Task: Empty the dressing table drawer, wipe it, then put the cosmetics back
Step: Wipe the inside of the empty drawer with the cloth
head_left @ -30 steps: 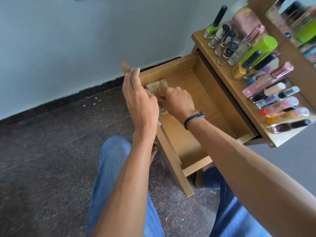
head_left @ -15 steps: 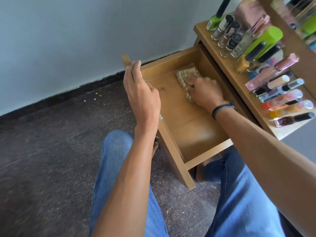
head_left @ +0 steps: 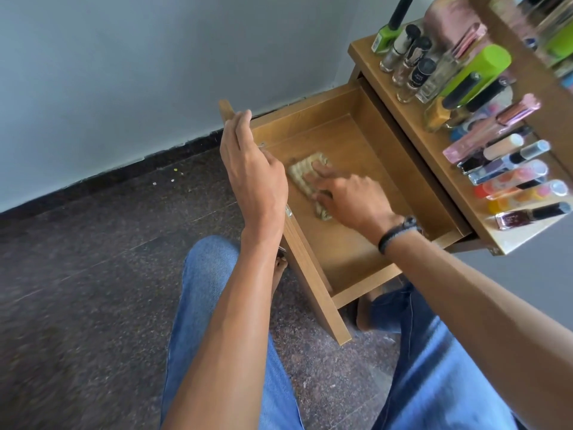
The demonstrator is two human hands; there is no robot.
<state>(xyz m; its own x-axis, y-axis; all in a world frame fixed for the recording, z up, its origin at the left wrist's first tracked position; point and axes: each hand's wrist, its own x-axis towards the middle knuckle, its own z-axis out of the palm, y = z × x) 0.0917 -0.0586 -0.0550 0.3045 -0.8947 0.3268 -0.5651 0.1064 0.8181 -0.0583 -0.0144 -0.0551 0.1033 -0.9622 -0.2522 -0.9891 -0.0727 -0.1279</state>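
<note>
The wooden drawer (head_left: 366,268) stands pulled out and holds nothing but a beige woven cloth (head_left: 302,176). My right hand (head_left: 347,198) presses that cloth flat on the drawer floor, close to the drawer front, with the fingers spread over it. My left hand (head_left: 251,175) rests along the top edge of the drawer front (head_left: 313,293) with its fingers straight. The cosmetics (head_left: 483,125), several bottles and tubes, stand and lie on the dressing table top (head_left: 412,131) at the right.
A mirror frame (head_left: 527,76) rises at the back of the table top. My knees in blue jeans (head_left: 210,293) sit under and beside the drawer. Dark speckled floor (head_left: 77,290) spreads to the left, and a pale wall (head_left: 139,72) stands behind.
My right hand slid the cloth from the drawer's inner part, beside the table, back across the floor to the drawer front. Its fingers now lie flatter. The left hand stayed on the drawer front.
</note>
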